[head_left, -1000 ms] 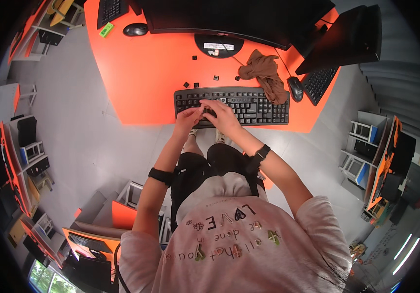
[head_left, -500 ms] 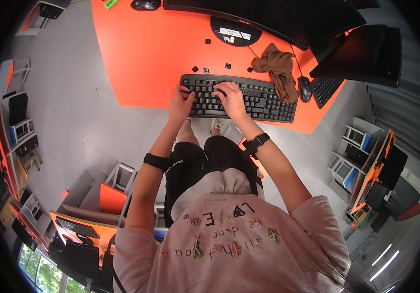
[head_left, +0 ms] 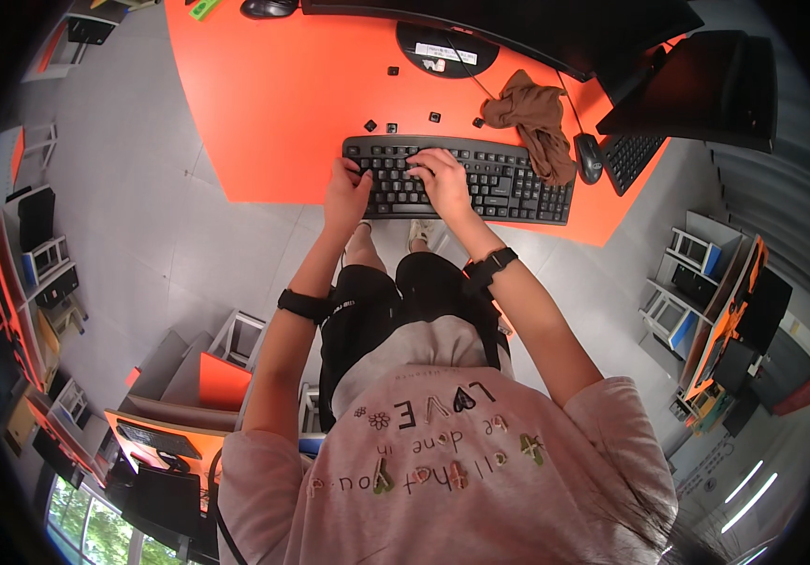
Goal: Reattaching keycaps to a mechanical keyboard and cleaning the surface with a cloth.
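Observation:
A black keyboard [head_left: 509,205] lies along the front edge of the orange desk. My left hand [head_left: 345,193] grips its left end, thumb over the keys and fingers curled at the edge. Above the left-middle keys, my right hand [head_left: 445,184] is bent with thumb and fingertips drawn together. What sits between those fingertips is too small to make out. Behind the keyboard lie several loose black keycaps, among them one keycap [head_left: 435,117] near the middle and another keycap [head_left: 370,125] tilted at the left.
A crumpled brown cloth [head_left: 535,118] overlaps the keyboard's right end, beside a black mouse [head_left: 589,158]. A second keyboard [head_left: 633,162] is farther right. The monitor's round base [head_left: 433,61] stands at the back of the desk [head_left: 273,122].
The whole view has shifted slightly. Both hands keep their places on the keyboard, with only a slight change in the right fingers.

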### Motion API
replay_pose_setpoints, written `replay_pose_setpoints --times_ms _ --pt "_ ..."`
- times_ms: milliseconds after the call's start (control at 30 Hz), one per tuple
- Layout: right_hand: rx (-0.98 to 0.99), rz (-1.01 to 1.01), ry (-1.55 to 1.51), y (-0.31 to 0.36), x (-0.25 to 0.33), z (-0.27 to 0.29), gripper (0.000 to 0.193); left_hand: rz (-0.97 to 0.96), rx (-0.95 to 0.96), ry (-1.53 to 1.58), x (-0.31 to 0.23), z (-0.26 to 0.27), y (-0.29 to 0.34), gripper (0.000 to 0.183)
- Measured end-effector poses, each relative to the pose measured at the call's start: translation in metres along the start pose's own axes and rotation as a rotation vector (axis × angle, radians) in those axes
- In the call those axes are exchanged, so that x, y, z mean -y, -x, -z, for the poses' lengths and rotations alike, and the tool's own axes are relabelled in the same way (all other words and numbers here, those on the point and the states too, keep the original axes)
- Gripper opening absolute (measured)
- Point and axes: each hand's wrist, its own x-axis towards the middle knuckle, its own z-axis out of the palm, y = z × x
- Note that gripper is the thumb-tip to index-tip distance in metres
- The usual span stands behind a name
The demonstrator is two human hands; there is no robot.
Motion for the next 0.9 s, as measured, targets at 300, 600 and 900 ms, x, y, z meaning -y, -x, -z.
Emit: replay_pose_setpoints --times_ms 300,600,900 --pt "-0.059 0.04 -0.011 -0.001 0.0 -0.002 0.014 -0.081 -0.015 0.029 0.008 0.0 -0.005 0.023" --pt "0.002 0.011 -0.014 0.001 -0.002 -0.001 0.014 -0.045 0.003 0.023 0.003 0.001 -0.003 0.02" --pt "-0.005 0.013 -0.004 0.003 0.0 -0.002 0.016 -0.003 -0.009 0.049 0.004 -0.001 -0.007 0.019"
